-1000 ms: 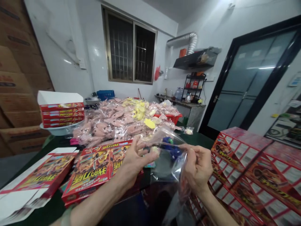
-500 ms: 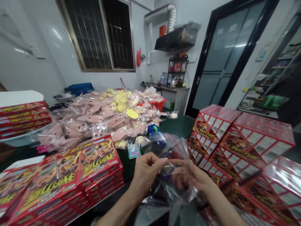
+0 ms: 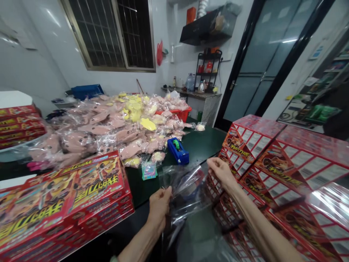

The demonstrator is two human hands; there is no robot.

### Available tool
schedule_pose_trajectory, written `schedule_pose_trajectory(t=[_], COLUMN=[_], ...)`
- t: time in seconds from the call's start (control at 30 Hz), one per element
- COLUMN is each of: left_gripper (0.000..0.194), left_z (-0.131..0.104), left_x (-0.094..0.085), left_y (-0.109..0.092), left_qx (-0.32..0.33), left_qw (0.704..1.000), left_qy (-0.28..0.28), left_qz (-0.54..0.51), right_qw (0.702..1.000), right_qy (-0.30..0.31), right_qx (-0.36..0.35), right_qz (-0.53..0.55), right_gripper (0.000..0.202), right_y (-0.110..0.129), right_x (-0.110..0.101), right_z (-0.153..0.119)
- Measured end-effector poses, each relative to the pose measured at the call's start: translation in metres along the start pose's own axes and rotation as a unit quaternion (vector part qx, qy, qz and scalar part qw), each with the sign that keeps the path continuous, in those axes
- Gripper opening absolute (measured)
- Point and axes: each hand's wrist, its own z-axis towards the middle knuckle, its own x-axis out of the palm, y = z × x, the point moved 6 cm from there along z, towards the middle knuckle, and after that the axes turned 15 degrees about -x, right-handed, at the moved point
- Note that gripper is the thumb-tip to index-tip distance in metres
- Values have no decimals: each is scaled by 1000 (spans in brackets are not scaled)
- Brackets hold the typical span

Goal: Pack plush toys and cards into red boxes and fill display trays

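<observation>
You are holding a large, clear, thin plastic-film bag (image 3: 188, 194) at about six o'clock in your view, near the edge of the dark green table (image 3: 203, 143). Your left hand (image 3: 159, 203) is closing thumb against fingers on the film at the bag's nine o'clock; your right hand (image 3: 220, 171) is pinching it at one o'clock, fingertips together. Glare is washing out the film, so how many layers you are pinching is hard to tell.

Expect it to be behaving as something very light, limp and slippery, creasing and clinging rather than holding a shape, and likely to be tearing before it is stretching far. Rim spots well apart are suiting it best, with finger pads, not nails, doing the gripping. From the bag, a blue tape dispenser (image 3: 180, 154) is sitting at twelve o'clock, and stacked red-and-white display cartons (image 3: 283, 156) are standing at three, where loose film could be snagging.
</observation>
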Motion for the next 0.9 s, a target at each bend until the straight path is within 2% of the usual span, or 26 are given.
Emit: schedule_pose_trajectory(t=[0.1, 0.17, 0.27, 0.37, 0.43, 0.53, 0.63, 0.77, 0.83, 0.9], left_gripper=[55, 56, 56, 58, 58, 55, 49, 45, 45, 45], left_z=[3, 3, 3, 4, 5, 9, 12, 19, 25, 32], left_x=[-6, -7, -3, -1, -1, -3, -2, 12, 23, 35], left_y=[8, 9, 4, -7, -13, -18, -22, -29, -33, -35], left_qx=[-31, -47, -65, -72, -71, -64, -48, -44, -55, -69], left_qw=[999, 998, 997, 996, 996, 996, 997, 997, 997, 997], left_qy=[-20, -24, -24, -32, -40, -49, -53, -44, -37, -31], left_qz=[-13, -23, -39, -44, -41, -37, -34, -35, -35, -32], right_qw=[993, 978, 945, 915, 901, 895, 902, 913, 916, 923], right_qy=[37, 88, 163, 212, 231, 234, 202, 121, 84, 62], right_qx=[-27, -49, -74, -75, -69, -57, -50, -70, -89, -120], right_qz=[-109, -182, -273, -335, -360, -375, -378, -382, -381, -359], right_gripper=[74, 84, 98, 103, 101, 97, 95, 93, 92, 92], right_y=[25, 44, 63, 65, 59, 48, 47, 70, 87, 101], right_x=[18, 46, 93, 120, 123, 108, 73, 9, -20, -38], right_z=[46, 70, 91, 101, 106, 119, 138, 161, 162, 154])
